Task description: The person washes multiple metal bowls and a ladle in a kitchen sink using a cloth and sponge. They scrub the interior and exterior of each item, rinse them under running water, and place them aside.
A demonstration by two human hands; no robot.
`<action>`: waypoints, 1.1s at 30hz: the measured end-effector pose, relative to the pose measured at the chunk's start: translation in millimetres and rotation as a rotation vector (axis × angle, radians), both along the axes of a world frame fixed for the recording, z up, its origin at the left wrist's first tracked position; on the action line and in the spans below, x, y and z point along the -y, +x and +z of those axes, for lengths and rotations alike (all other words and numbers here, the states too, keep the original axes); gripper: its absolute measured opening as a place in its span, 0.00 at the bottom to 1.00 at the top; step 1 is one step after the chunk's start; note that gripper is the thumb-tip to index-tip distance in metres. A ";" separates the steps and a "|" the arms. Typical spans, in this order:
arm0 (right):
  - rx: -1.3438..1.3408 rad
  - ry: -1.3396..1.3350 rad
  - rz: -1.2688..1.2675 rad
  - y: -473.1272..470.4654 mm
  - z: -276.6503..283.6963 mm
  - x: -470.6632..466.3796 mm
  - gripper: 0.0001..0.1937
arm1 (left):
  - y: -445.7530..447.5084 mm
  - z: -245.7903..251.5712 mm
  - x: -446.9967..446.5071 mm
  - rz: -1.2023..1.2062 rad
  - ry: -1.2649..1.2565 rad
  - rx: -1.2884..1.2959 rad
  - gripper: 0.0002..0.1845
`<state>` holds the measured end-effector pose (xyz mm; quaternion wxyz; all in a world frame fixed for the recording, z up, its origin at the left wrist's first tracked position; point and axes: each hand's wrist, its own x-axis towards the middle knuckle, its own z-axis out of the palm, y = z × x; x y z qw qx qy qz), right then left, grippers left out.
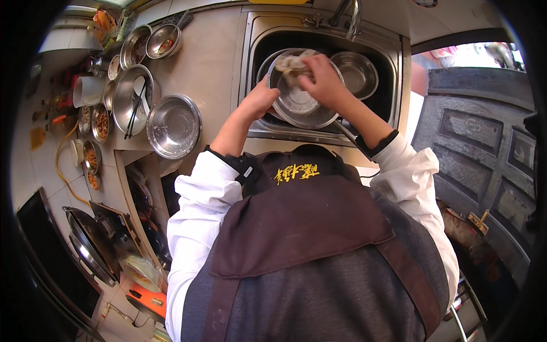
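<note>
Over the sink (395, 77), my left hand (263, 99) grips the left rim of a round stainless steel bowl (301, 102), thumb on the inside. My right hand (320, 79) holds a crumpled pale cloth (295, 64) against the bowl's upper inner wall. The cloth is slightly blurred. Whitish residue or water shows on the bowl's bottom. Another steel bowl (357, 76) lies in the sink to the right, and the rim of a further metal vessel shows behind the held one. A dark handle (346, 130) sticks out below the held bowl, under my right forearm.
A steel faucet (354, 25) stands behind the sink. Left on the counter are a wet metal bowl (174, 126), a large bowl (124, 102) with chopsticks and a white spoon, and several small dishes of food. A grey panelled door (470, 124) stands at the right.
</note>
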<state>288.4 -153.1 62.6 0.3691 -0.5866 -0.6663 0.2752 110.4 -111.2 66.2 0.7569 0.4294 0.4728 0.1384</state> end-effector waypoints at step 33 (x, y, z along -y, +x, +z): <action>-0.117 -0.446 -0.671 11.0 -52.9 -39.7 0.27 | -20.3 -20.4 -22.5 0.269 0.483 -0.216 0.26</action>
